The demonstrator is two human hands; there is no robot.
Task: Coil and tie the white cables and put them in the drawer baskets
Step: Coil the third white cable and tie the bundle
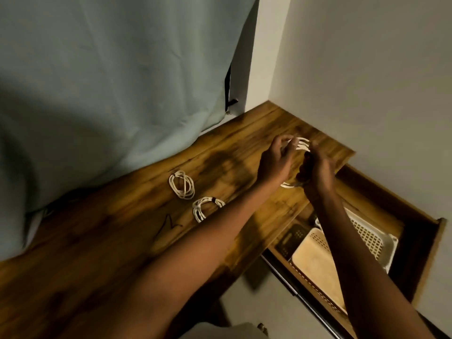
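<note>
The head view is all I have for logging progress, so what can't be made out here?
- Cable held in both hands: left hand and right hand cover most of it; tied or not is unclear.
- Drawer baskets: the right forearm crosses the white basket and beige basket; the dark basket sits in shadow.
- Two coils on the tabletop: their ties are too small to judge.

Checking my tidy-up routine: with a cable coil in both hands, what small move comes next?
Probably cinch a tie around the coil that the left hand and right hand hold; I see no tie on it, while both coils on the desk show dark ties.
</note>
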